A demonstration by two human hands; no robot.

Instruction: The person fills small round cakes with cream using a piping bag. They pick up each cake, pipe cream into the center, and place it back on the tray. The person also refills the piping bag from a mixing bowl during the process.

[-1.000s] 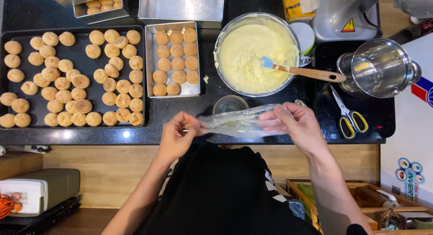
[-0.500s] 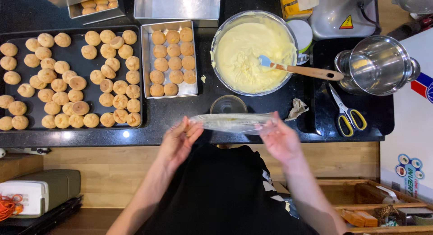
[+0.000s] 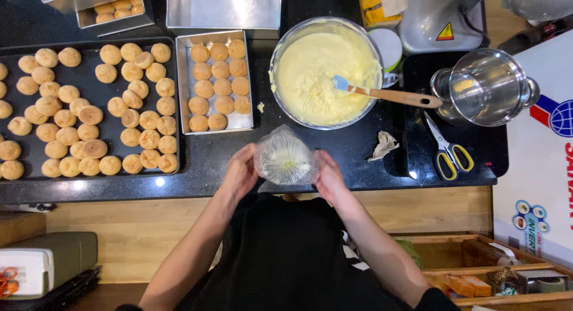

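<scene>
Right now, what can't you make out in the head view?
- Cup under the bag: hidden by the plastic; both hands, left and right, cover its sides.
- Spatula blade: buried in the cream.
- Left tray: cut off by the left edge.
- Pot contents: lost in glare.

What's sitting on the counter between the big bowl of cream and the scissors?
In the head view, a small crumpled scrap of paper lies on the black counter between the cream bowl and the yellow-handled scissors. The spatula's wooden handle also juts out above it.
</scene>
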